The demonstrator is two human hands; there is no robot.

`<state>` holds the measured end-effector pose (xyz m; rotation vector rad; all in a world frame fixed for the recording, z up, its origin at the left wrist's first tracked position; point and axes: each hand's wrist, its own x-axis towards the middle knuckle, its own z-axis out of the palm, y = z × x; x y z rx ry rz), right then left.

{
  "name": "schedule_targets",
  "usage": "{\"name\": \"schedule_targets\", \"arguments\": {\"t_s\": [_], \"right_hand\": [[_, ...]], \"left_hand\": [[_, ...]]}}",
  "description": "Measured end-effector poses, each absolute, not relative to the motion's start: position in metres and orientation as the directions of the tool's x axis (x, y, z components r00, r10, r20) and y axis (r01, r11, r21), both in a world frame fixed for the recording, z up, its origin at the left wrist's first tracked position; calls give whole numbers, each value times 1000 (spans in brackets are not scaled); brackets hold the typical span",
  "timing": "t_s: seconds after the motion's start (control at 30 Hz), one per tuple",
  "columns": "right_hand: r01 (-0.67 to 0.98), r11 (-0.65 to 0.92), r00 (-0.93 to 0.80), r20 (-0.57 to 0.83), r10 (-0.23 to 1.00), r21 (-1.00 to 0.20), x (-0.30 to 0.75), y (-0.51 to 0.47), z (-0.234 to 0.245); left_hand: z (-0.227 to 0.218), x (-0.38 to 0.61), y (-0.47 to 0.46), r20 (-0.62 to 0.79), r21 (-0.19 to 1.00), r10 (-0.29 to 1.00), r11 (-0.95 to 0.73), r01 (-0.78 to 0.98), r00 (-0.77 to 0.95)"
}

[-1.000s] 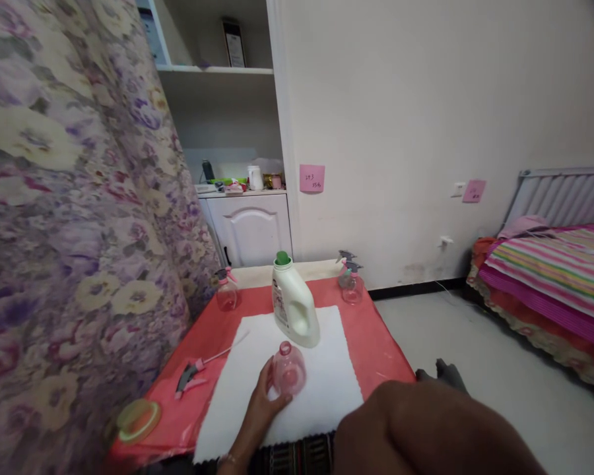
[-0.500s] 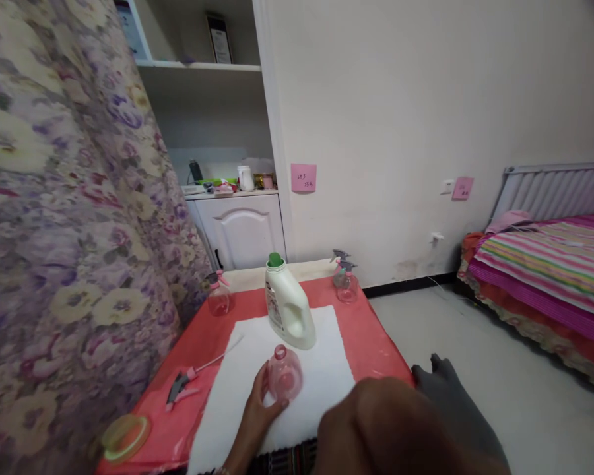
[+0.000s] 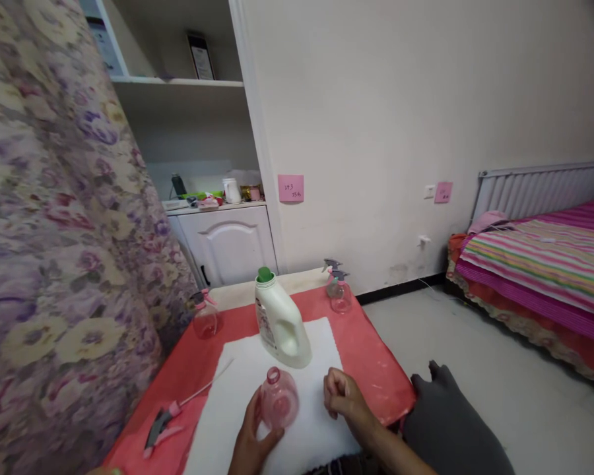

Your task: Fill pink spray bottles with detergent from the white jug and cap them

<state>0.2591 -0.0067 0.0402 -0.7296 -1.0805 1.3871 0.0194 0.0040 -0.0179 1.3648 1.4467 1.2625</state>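
My left hand [image 3: 255, 432] is closed around the side of a clear pink spray bottle [image 3: 280, 404] with its sprayer head off and its neck open. The bottle is over the white cloth [image 3: 321, 349]. To the right, my right hand [image 3: 345, 399] is curled with its fingers folded in, apart from the bottle, and nothing shows in it. Just behind the pink bottle stands a pale green detergent jug [image 3: 282, 323] with a green cap [image 3: 264, 274]. A grey and pink sprayer head [image 3: 161, 425] with a long tube lies at the left on the red table cover [image 3: 371, 376].
One pink spray bottle [image 3: 206, 320] stands at the table's back left; others [image 3: 340, 298] are at the back right. A dark grey object [image 3: 448, 412] is beside the table's right edge. Curtain [image 3: 79, 231] borders the left; a bed [image 3: 539, 264] stands far right.
My right hand has moved from close to the camera, down and away over the cloth's right side. My left hand keeps hold of the bottle. The whole view has shifted slightly.
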Motion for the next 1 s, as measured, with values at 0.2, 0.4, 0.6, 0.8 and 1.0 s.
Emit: {"name": "schedule_targets", "arguments": {"t_s": [0.2, 0.4, 0.6, 0.8, 1.0], "right_hand": [[-102, 72, -30, 75, 997, -992, 255, 1, -14], [54, 80, -52, 78, 996, -995, 254, -4, -24], [105, 90, -72, 83, 994, -990, 256, -8, -27], [142, 88, -86, 76, 993, -986, 257, -11, -31], [167, 96, -95, 81, 992, -981, 259, -13, -32]], "left_hand": [[-27, 13, 6, 60, 984, 996, -48, 171, -67], [-43, -2, 7, 132, 852, 991, -131, 507, 34], [-45, -31, -4, 160, 318, 970, -228, 920, 185], [-32, -44, -21, 143, 118, 971, -211, 970, 194], [-25, -60, -35, 140, 83, 986, -100, 992, 88]]}}
